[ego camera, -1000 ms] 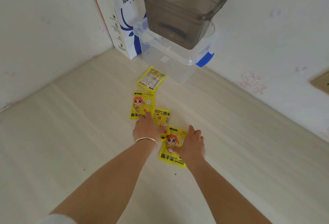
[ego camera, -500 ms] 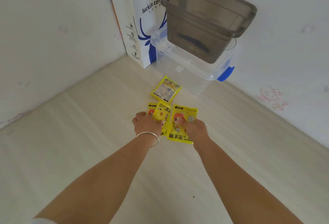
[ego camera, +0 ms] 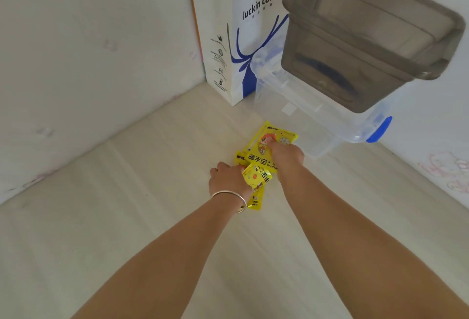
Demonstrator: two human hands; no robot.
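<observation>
Gathering is nearly done: the yellow hand-warmer packets point(ego camera: 243, 157) overlap in one heap on the floor point(ego camera: 152, 192), near the clear box point(ego camera: 317, 126). The left hand point(ego camera: 228, 179) pinches a crumpled packet point(ego camera: 257, 176); the right hand point(ego camera: 286, 156) lies on the top packet point(ego camera: 262, 160), grip unclear. Earlier, the far packet lay apart; lifting the heap remains

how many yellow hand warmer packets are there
4: one packet gripped in the left hand, one held by the right hand, one flat on the floor beneath the left hand, one edge peeking from under the right hand's. They overlap, so more may be hidden.
</observation>
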